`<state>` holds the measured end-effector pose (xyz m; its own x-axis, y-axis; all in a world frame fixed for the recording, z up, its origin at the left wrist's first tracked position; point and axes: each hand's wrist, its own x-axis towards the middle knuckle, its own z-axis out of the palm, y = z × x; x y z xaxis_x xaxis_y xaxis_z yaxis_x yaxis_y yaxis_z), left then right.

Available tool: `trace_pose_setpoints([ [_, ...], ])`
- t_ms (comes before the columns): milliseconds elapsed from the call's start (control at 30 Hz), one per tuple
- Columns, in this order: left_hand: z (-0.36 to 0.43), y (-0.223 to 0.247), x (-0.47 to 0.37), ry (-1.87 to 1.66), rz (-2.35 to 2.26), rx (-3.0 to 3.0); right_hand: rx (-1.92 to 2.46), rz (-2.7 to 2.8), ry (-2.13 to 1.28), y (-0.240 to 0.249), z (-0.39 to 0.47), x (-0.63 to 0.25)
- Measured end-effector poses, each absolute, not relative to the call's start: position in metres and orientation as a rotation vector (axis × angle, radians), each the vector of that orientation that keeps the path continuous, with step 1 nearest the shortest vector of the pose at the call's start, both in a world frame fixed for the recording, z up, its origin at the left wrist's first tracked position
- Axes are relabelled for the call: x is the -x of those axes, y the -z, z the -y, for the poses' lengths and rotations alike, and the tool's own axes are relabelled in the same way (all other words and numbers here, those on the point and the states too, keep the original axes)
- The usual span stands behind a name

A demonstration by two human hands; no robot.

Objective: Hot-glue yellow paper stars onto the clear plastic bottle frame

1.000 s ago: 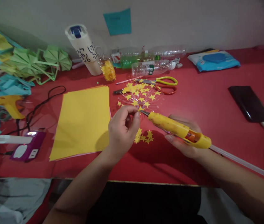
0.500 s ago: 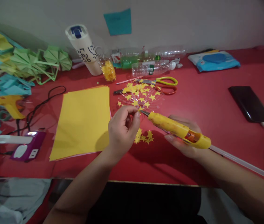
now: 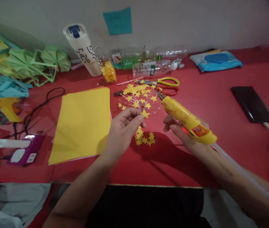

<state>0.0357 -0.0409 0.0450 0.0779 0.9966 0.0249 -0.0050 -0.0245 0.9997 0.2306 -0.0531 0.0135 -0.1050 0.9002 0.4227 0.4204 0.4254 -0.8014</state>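
Observation:
Between the thumb and fingers of my left hand (image 3: 122, 131) is a small yellow paper star (image 3: 145, 113), pinched by its edge. My right hand (image 3: 184, 134) is closed around a yellow hot glue gun (image 3: 184, 115), its metal nozzle pointing up and left, apart from the star. A long clear glue stick (image 3: 241, 172) sticks out of the gun's back end. Beyond my hands, several yellow stars lie on a clear plastic piece with splayed strips (image 3: 140, 105). A small pile of loose stars (image 3: 145, 139) rests on the red table just below my left fingers.
Yellow paper sheets (image 3: 82, 123) lie to the left. Scissors (image 3: 169, 81), plastic bottles (image 3: 141, 68) and a white tumbler (image 3: 83, 50) are at the back. Further left are a second glue gun (image 3: 5, 106) and a purple power strip (image 3: 26, 150). A phone (image 3: 253, 104) charges at right.
The glue gun has moved right and tilted up, its nozzle drawing away from the star. My left hand stays nearly in place, and the pinched star shows more fully.

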Motion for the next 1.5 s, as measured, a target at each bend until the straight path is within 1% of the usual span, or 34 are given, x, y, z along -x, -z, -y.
trace_pose_setpoints([
  [133,0.043,-0.047,-0.039,-0.972,-0.996,-1.087,1.118,1.748,-0.448,-0.021,0.056,-0.225],
  [333,0.047,-0.049,-0.045,-0.672,-0.901,-0.959,0.956,1.895,-0.299,-0.024,0.060,-0.225],
  [533,0.048,-0.043,-0.045,-0.626,-0.860,-0.869,0.788,1.996,-0.343,-0.022,0.058,-0.229],
  [600,0.048,-0.043,-0.044,-0.647,-0.887,-0.959,0.785,2.001,-0.321,-0.025,0.058,-0.229],
  [667,0.048,-0.043,-0.042,-0.761,-0.993,-1.177,0.876,1.970,-0.273,-0.028,0.058,-0.227],
  [767,0.046,-0.040,-0.037,-1.123,-1.257,-1.743,1.030,1.882,-0.218,-0.030,0.052,-0.222],
  [833,0.043,-0.035,-0.034,-1.301,-1.385,-2.113,1.039,1.854,-0.205,-0.030,0.046,-0.219],
  [933,0.038,-0.022,-0.033,-1.316,-1.477,-2.408,1.057,1.874,-0.234,-0.029,0.038,-0.216],
  [1133,0.031,-0.004,-0.040,-1.305,-1.589,-2.514,0.976,1.920,-0.295,-0.025,0.026,-0.216],
  [1500,0.025,0.002,-0.044,-1.414,-1.507,-2.462,0.910,1.950,-0.406,-0.015,0.017,-0.213],
])
